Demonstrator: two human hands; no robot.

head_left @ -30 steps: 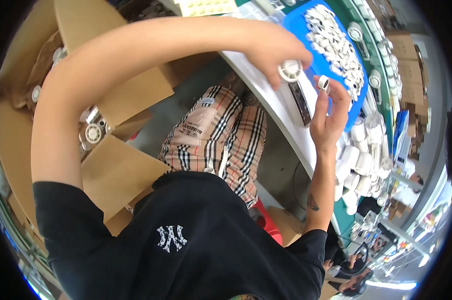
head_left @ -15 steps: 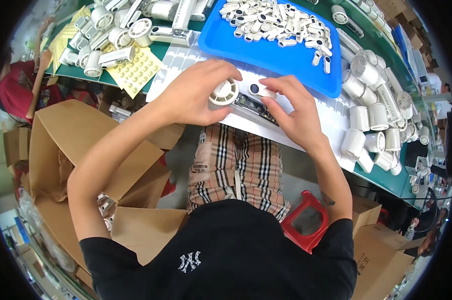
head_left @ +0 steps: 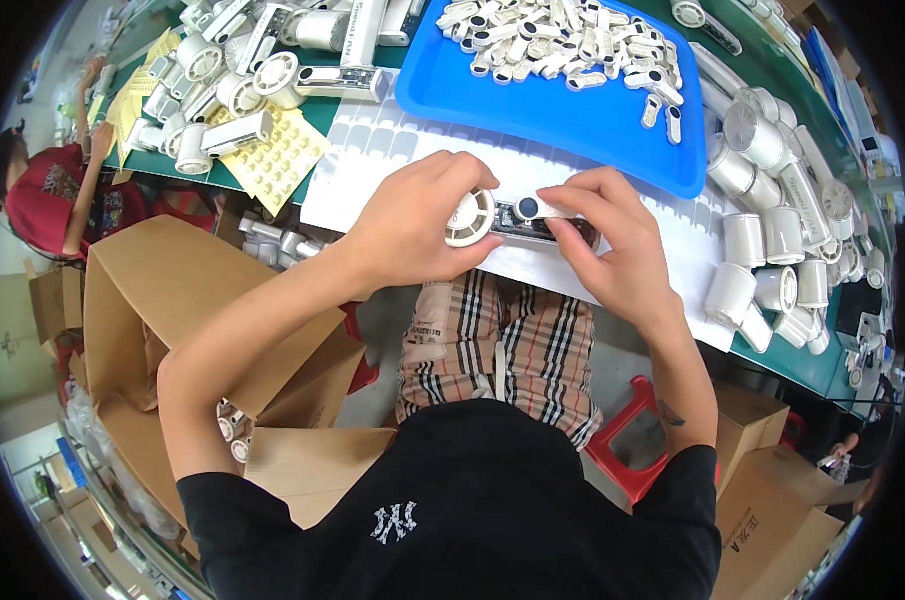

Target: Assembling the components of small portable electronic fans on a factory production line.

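My left hand (head_left: 413, 218) is closed around the round, vented white head (head_left: 470, 218) of a device that looks like a handheld fan. From that head the handle runs to the right, its upper side uncovered, showing a dark circuit board (head_left: 516, 226). Between thumb and fingertips, my right hand (head_left: 621, 238) pinches a small white cover piece (head_left: 545, 209) with a dark round spot at one end. The cover lies along the handle's far edge, over part of the board; whether it touches is hard to tell. My right fingers hide the handle's far end.
A blue tray (head_left: 453, 105) of loose white covers stands beyond my hands. Piled white devices lie right (head_left: 763, 240) and left (head_left: 203, 65), the left ones beside yellow sticker sheets (head_left: 278, 155). Cardboard boxes (head_left: 203, 300) stand at my left; a person in red (head_left: 58, 200) sits farther left.
The handle has turned closer to level. My right hand has brought the cover piece closer to the handle, now overlapping the board. The whole view has shifted slightly.
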